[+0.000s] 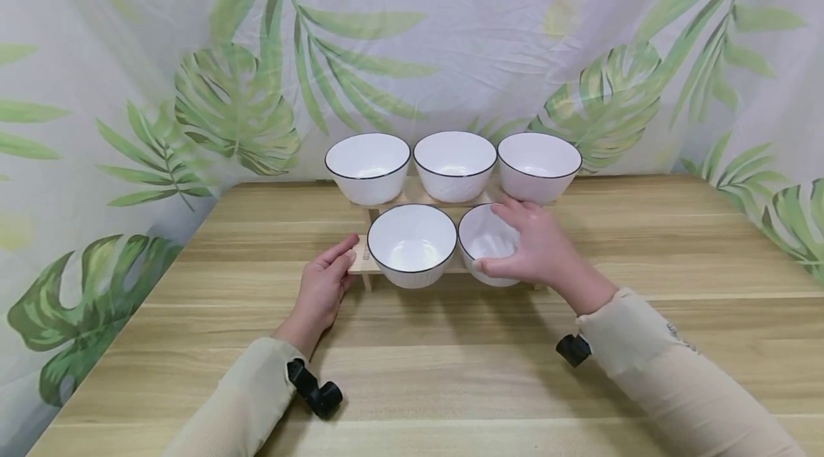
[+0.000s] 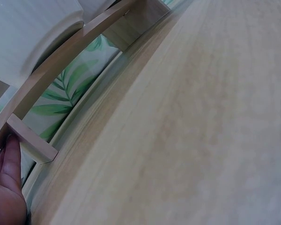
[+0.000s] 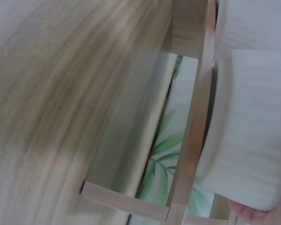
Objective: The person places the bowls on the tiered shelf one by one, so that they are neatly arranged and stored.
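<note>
In the head view a stepped wooden rack (image 1: 361, 258) stands on the table, holding white bowls with dark rims. My left hand (image 1: 322, 287) grips the left end of the rack's lower tier, thumb on top; in the left wrist view its fingers (image 2: 10, 161) reach beneath the board. My right hand (image 1: 537, 246) holds the lower right bowl (image 1: 483, 237) from its right side, thumb toward the front and fingers at the far rim. Beside that bowl sits the lower left bowl (image 1: 412, 239). The right wrist view shows the held bowl (image 3: 253, 126) on the rack's board (image 3: 192, 136).
Behind, on the upper tier, three more bowls stand in a row: left (image 1: 368, 164), middle (image 1: 455, 160) and right (image 1: 539, 160). A leaf-patterned cloth (image 1: 450, 49) hangs at the back of the wood-grain table (image 1: 438, 378).
</note>
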`<action>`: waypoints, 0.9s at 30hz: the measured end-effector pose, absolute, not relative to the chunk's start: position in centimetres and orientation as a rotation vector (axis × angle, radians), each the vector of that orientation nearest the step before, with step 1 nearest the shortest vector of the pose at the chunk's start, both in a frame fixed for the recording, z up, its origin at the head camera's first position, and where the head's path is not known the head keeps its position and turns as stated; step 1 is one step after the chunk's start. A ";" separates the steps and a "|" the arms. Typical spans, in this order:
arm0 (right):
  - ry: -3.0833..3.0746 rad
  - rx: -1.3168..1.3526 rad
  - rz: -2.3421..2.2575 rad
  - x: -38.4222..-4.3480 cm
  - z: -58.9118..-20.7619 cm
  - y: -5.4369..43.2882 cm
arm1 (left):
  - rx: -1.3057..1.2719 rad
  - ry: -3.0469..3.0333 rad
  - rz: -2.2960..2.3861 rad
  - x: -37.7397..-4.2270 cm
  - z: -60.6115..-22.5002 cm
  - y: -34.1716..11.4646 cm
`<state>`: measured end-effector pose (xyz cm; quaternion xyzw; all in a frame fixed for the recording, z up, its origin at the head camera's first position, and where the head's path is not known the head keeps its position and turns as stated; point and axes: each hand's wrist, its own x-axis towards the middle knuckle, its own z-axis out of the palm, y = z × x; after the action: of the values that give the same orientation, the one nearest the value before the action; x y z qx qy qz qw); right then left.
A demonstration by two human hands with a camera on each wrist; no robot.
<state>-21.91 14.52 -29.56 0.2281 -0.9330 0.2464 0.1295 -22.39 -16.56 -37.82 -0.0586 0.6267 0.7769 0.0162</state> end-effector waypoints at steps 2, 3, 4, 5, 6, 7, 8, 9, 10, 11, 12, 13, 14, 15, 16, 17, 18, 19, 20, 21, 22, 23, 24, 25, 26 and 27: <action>-2.710 0.662 0.711 -21.9 -29.7 14.5 | -0.188 1.952 2.411 -22.4 -37.8 -16.6; -2.709 0.663 0.706 -21.8 -29.7 14.5 | -0.192 1.954 2.408 -22.4 -37.8 -16.6; -2.709 0.666 0.695 -21.9 -29.6 14.4 | -0.191 1.956 2.406 -22.3 -37.7 -16.6; -2.711 0.668 0.684 -21.9 -29.6 14.4 | -0.191 1.956 2.405 -22.4 -37.6 -16.6; -2.716 0.673 0.671 -21.9 -29.5 14.3 | -0.194 1.956 2.406 -22.4 -37.6 -16.6; -2.721 0.679 0.656 -21.9 -29.4 14.3 | -0.196 1.951 2.411 -22.4 -37.5 -16.7; -2.730 0.683 0.645 -21.9 -29.3 14.2 | -0.196 1.950 2.413 -22.4 -37.5 -16.7; -2.739 0.686 0.634 -22.0 -29.2 14.2 | -0.196 1.949 2.415 -22.5 -37.4 -16.7; -2.747 0.687 0.621 -22.0 -29.2 14.2 | -0.192 1.948 2.417 -22.5 -37.4 -16.7; -2.753 0.688 0.611 -21.9 -29.1 14.1 | -0.190 1.950 2.416 -22.6 -37.4 -16.7; -2.757 0.687 0.599 -21.9 -29.1 14.1 | -0.186 1.950 2.415 -22.6 -37.5 -16.7; -2.760 0.682 0.590 -21.8 -29.1 14.1 | -0.183 1.949 2.415 -22.7 -37.5 -16.7; -2.762 0.675 0.583 -21.7 -29.1 14.1 | -0.180 1.950 2.412 -22.7 -37.5 -16.7; -2.761 0.669 0.570 -21.7 -29.2 14.1 | -0.179 1.950 2.410 -22.7 -37.6 -16.6; -2.761 0.661 0.555 -21.6 -29.3 14.1 | -0.176 1.947 2.410 -22.8 -37.6 -16.6; -2.763 0.651 0.543 -21.5 -29.3 14.1 | -0.177 1.944 2.410 -22.8 -37.7 -16.6; -2.767 0.640 0.530 -21.4 -29.4 14.1 | -0.179 1.939 2.412 -22.8 -37.7 -16.6; -2.770 0.631 0.523 -21.3 -29.5 14.1 | -0.182 1.935 2.414 -22.8 -37.8 -16.5; -2.774 0.620 0.513 -21.3 -29.5 14.1 | -0.184 1.934 2.412 -22.8 -37.8 -16.5; -2.781 0.610 0.505 -21.2 -29.6 14.1 | -0.190 1.934 2.409 -22.8 -37.8 -16.4; -2.789 0.599 0.501 -21.2 -29.6 14.2 | -0.191 1.931 2.408 -22.8 -37.8 -16.4; -2.797 0.589 0.499 -21.1 -29.7 14.2 | -0.194 1.934 2.403 -22.8 -37.9 -16.4; -2.806 0.579 0.500 -21.0 -29.7 14.2 | -0.196 1.935 2.400 -22.8 -37.9 -16.4; -2.809 0.572 0.499 -20.9 -29.6 14.3 | -0.195 1.936 2.397 -22.8 -37.9 -16.4; -2.808 0.565 0.498 -20.7 -29.6 14.4 | -0.196 1.938 2.392 -22.8 -37.9 -16.4; -2.801 0.564 0.496 -20.5 -29.5 14.6 | -0.196 1.941 2.384 -22.8 -37.9 -16.4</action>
<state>-20.53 14.56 -29.46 0.1932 -0.9588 0.1698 0.1205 -22.77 -16.44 -37.87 -0.0636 0.6297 0.7736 0.0305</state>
